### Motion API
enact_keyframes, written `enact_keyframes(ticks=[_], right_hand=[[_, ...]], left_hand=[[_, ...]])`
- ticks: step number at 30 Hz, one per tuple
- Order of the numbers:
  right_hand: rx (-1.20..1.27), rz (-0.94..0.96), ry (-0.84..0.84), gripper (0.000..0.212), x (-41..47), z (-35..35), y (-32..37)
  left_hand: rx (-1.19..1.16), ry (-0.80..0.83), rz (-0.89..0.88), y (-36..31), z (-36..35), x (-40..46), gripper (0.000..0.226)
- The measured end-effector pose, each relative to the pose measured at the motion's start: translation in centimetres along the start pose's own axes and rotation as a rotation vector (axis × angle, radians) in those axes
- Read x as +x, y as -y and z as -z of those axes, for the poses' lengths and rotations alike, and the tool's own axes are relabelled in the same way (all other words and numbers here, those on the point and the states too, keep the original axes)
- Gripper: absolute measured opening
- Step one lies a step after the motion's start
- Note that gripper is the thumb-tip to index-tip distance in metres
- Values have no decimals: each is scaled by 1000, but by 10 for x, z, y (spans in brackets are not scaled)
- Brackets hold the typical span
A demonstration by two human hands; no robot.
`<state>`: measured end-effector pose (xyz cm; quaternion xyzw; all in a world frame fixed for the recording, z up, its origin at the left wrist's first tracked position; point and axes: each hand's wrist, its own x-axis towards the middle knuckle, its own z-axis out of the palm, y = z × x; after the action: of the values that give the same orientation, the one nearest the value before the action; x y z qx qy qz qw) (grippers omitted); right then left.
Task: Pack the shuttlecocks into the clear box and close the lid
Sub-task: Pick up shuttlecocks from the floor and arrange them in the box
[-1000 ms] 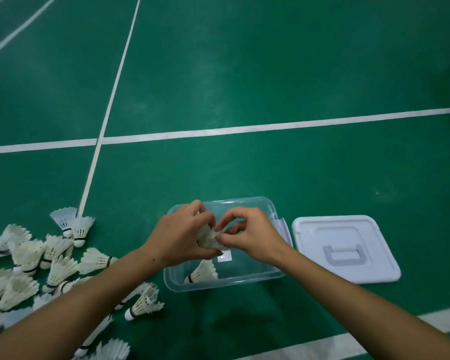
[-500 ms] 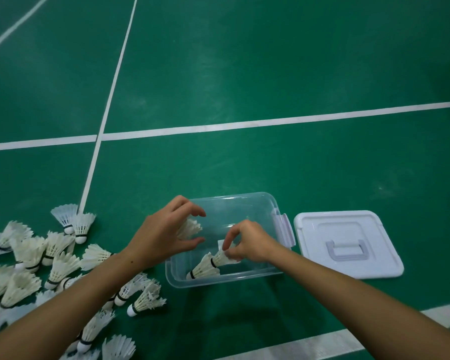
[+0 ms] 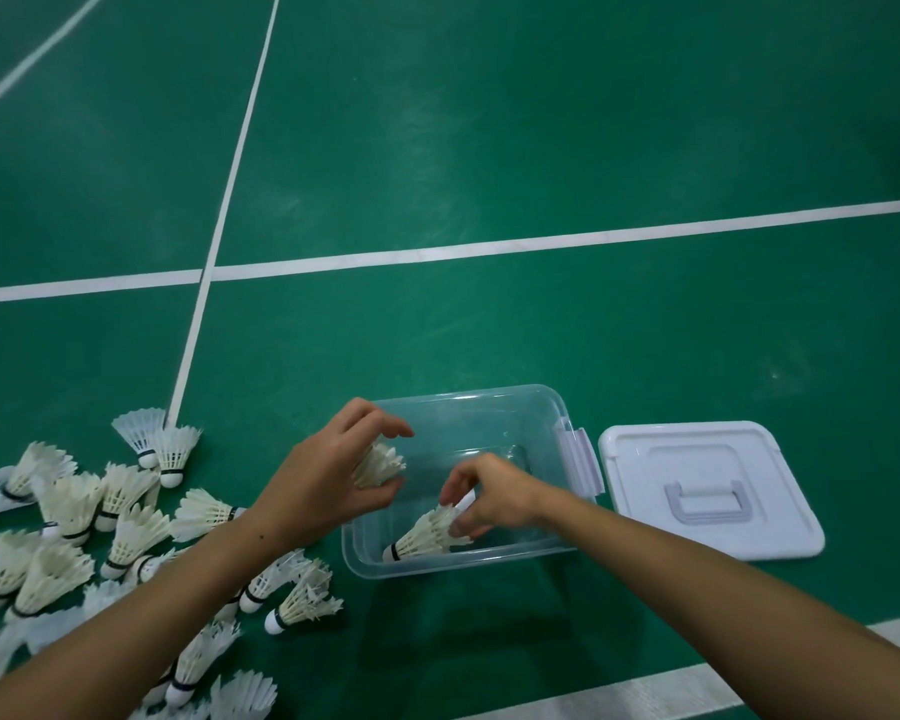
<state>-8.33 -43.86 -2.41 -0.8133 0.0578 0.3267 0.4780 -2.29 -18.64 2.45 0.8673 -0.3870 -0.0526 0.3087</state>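
Observation:
The clear box [image 3: 494, 402] stands open on the green court floor. My left hand [image 3: 328, 480] hovers over its left edge and grips a white shuttlecock [image 3: 380, 464], feathers pointing right. My right hand [image 3: 489, 498] reaches down inside the box, its fingertips on the feathers of a second shuttlecock [image 3: 422, 535] that lies on the box bottom with its cork toward the near left corner. The white lid [image 3: 707, 485], with a grey handle, lies flat on the floor just right of the box.
A pile of several white shuttlecocks [image 3: 74, 511] is scattered on the floor left of the box, some [image 3: 302, 600] close to its near left corner. White court lines [image 3: 489, 246] cross the floor beyond. A grey latch [image 3: 578, 462] hangs on the box's right side.
My hands, together above the box a second ago, have parted. The right hand went down into the box with one shuttlecock; the left stayed over the left edge with the other.

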Motion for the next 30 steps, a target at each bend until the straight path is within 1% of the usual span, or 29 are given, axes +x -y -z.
enact_keyframes(ticks=[3,4,5,7,9,12,14,16,18,20,22,24,26,30], right_hand=[[-117,63,-65,46,-11,14,5],[-123,102,-112,48,-18,20,9],[-76,153,-164,47,-27,25,15],[94,269,-274,42,-44,31,30],[170,359,-334,34,-57,29,45],[68,419,-395,20,-57,19,49],[27,425,-433,13,-54,16,43],[16,392,-487,8,-54,20,32],[-7,315,-558,12,-59,30,19],[-82,229,-608,11,-66,39,8],[-174,166,-622,9,-71,41,3],[-280,120,-603,8,-70,37,3],[-372,75,-556,10,-65,32,4],[-432,-15,-454,9,-51,23,3]], left_hand=[[-13,56,18,-5,-3,2,57],[-22,71,24,-7,-4,3,62],[-31,81,30,-9,-5,5,69],[-39,85,39,-14,-6,12,81],[-43,84,33,-19,-10,22,90],[-97,93,-5,-27,-21,41,96],[-155,95,-26,-33,-31,48,94],[-228,94,13,-36,-43,50,95],[-285,130,124,-32,-55,48,106],[-259,232,218,-24,-66,43,113],[-224,355,282,-19,-76,39,113],[-214,422,341,-19,-84,39,113],[-190,453,399,-21,-91,41,113],[-158,509,445,-21,-100,42,107]])
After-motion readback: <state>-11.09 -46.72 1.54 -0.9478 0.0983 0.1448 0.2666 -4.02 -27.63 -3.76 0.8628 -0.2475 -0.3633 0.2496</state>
